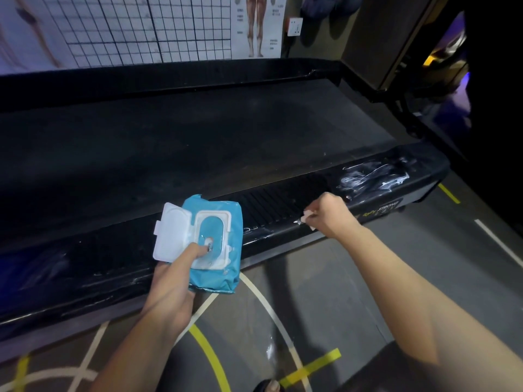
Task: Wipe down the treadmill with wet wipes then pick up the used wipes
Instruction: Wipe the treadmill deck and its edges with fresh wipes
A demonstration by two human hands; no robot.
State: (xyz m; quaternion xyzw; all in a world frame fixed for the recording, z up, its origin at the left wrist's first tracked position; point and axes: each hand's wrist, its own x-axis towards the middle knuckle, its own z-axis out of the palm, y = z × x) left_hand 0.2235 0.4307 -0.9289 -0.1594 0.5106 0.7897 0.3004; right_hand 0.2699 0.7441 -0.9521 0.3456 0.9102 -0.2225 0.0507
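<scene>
Inspector: Treadmill point(198, 131) condition?

Operator: Matte black. Its ribbed near rail point(283, 205) is streaked white toward the right end. My left hand point(169, 284) grips the soft blue wipes pack point(226, 210) over that rail, stiff white lid point(169, 230) open. My right hand point(331, 216) pinches a bunched wipe point(307, 213) at the rail's edge.

Inspector: Recommendation?

Operator: In my judgement, flatten the wipe and stroke along the ribs.

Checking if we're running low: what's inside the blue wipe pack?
The pack has its lid flipped open; the left hand has its thumb in the opening, by what looks like a bit of white wipe. The pack hides how many remain.
</scene>
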